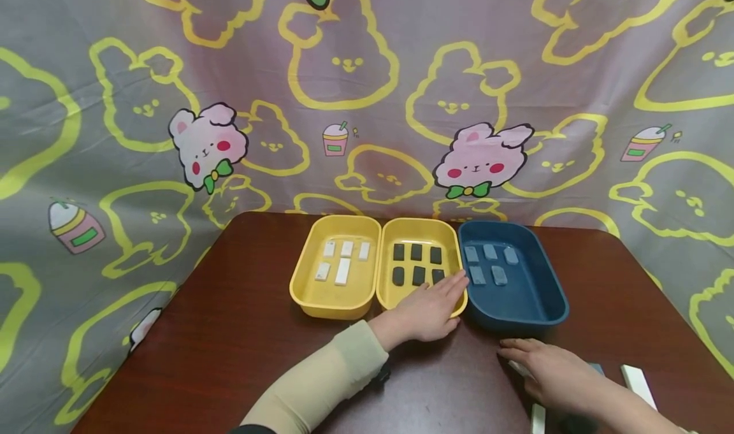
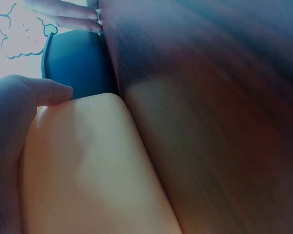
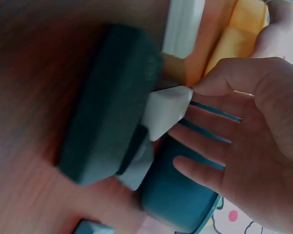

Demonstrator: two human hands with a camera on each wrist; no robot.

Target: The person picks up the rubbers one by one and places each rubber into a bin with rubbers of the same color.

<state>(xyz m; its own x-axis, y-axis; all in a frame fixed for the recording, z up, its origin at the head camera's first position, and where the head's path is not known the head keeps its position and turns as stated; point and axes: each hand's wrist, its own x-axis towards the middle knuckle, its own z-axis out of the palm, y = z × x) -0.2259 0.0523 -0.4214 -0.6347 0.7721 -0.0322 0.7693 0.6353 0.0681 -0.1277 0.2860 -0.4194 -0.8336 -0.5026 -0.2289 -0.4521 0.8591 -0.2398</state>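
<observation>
My left hand [image 1: 427,310] rests over the front right corner of the middle yellow bin [image 1: 421,227], its straight fingers reaching along the rim. In the left wrist view, a finger or thumb [image 2: 53,92] lies on that bin's upper edge. In front of the blue bin [image 1: 539,274], my right hand [image 1: 559,373] pinches a small white block [image 3: 166,112] between thumb and fingertips, close over the table. Just beside it, in the right wrist view, are a larger dark block [image 3: 110,107], a grey-blue piece [image 3: 139,168] and a white strip [image 3: 184,29].
White blocks [image 1: 342,271] lie in the left yellow bin [image 1: 332,311]. Black blocks [image 1: 416,252] sit in the middle bin, pale blue-grey ones [image 1: 478,274] in the blue bin. A white bar [image 1: 638,383] lies on the brown table [image 1: 229,332] at right. A patterned curtain [image 1: 384,166] hangs behind.
</observation>
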